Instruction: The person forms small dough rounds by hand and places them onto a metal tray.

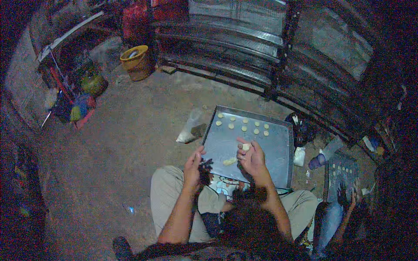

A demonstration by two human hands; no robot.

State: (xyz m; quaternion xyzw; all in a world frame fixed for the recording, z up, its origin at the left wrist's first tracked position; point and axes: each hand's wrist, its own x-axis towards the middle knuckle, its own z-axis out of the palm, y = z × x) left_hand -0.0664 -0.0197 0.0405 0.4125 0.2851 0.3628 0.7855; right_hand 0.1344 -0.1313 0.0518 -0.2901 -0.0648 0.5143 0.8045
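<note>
Item: small pale soft dough piece (246,147), pinched in right hand (252,160) fingertips above the grey rectangular metal tray (278,148). Left hand (193,167) curled around a dark object. Dough probably light, easily squashed; hold gently at edges.

Dough piece: small pale yellow lump of dough (246,147), pinched at the fingertips of the right hand (252,160), raised just above the tray.
Dark tool: small dark, jagged-edged object (204,168), kind not clear, gripped in the left hand (193,167) at the tray's near left edge.
Tray: flat rectangular grey metal baking tray (274,152), lying on the floor ahead of the knees, slightly skewed.
Shaped pieces: small pale yellow rounds of dough (244,124), two loose rows along the tray's far end, apart from each other.
Loose piece: one pale elongated bit of dough (229,161), flat on the tray between the hands.
</note>
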